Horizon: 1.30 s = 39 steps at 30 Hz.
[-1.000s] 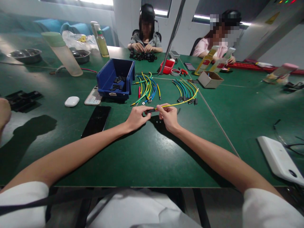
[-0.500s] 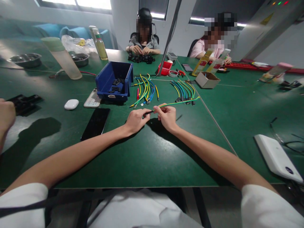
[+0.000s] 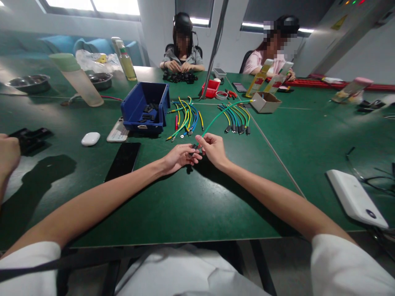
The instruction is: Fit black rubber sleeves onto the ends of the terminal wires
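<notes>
My left hand and my right hand meet over the green table, both pinched on one end of a green wire. A small black piece sits at that end, between my fingertips. The wire rises away from my hands toward the far right, its other end in the air above a cardboard box. Just beyond my hands lie a loose pile of coloured wires and a neater row of wires with black ends.
A blue bin with black parts stands left of the wires, with two phones and a white case nearby. A white device lies at right. Two people work at the far side. Another person's hand is at the left edge.
The wire's free end has swung up off the table and now points toward the far right. My hands have stayed together and shifted slightly.
</notes>
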Each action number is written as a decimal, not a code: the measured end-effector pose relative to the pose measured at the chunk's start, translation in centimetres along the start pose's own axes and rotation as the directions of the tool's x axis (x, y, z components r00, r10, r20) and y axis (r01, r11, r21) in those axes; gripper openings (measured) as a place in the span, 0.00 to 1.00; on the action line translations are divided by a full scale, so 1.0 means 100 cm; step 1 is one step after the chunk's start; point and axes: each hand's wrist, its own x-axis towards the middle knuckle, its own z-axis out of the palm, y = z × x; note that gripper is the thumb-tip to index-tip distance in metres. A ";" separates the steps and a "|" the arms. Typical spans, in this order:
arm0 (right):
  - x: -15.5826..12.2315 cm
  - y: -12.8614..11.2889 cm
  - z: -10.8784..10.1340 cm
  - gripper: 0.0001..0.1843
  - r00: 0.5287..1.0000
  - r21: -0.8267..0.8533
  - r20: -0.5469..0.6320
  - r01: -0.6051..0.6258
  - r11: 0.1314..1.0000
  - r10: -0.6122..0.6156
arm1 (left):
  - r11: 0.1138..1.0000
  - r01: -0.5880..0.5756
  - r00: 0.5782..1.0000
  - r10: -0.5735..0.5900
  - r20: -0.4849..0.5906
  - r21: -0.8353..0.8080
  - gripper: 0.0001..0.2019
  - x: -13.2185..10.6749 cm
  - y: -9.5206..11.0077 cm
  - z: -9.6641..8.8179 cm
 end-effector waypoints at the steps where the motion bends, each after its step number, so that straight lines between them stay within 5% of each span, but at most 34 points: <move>1: 0.000 0.000 0.000 0.26 1.000 0.006 0.003 -0.014 1.000 0.014 | 1.000 -0.001 1.000 0.001 0.003 -0.010 0.11 0.000 0.000 0.000; 9: 0.000 -0.001 0.001 0.25 0.998 0.039 0.016 -0.054 0.998 0.053 | 0.995 -0.026 1.000 0.026 -0.003 -0.092 0.07 0.001 -0.003 -0.002; 14: -0.001 0.003 0.002 0.20 0.993 0.059 0.121 -0.016 0.998 0.009 | 0.988 -0.028 0.999 0.031 0.019 -0.153 0.06 0.001 -0.002 -0.006; 18: -0.002 0.002 0.000 0.22 0.988 -0.078 0.147 0.048 0.996 -0.036 | 0.988 -0.025 0.999 0.030 0.035 -0.152 0.07 0.001 -0.002 -0.010; 23: -0.003 -0.009 -0.003 0.10 0.985 -0.289 0.146 0.132 0.948 -0.092 | 0.998 -0.034 0.996 0.038 0.078 -0.057 0.11 0.005 -0.006 -0.011; 29: -0.004 -0.015 -0.004 0.08 0.989 -0.400 0.121 0.123 0.908 -0.081 | 0.999 -0.015 0.999 0.013 0.046 0.051 0.20 0.007 -0.009 -0.006; 35: 0.015 -0.017 -0.022 0.11 0.994 -0.694 0.071 0.112 0.711 -0.088 | 0.948 -0.182 0.975 0.209 -0.077 0.262 0.17 0.009 -0.008 -0.009; 39: 0.031 -0.016 -0.041 0.12 0.995 -0.840 0.054 0.090 0.535 -0.082 | 0.861 -0.240 0.957 0.287 -0.037 0.449 0.11 0.009 -0.010 -0.013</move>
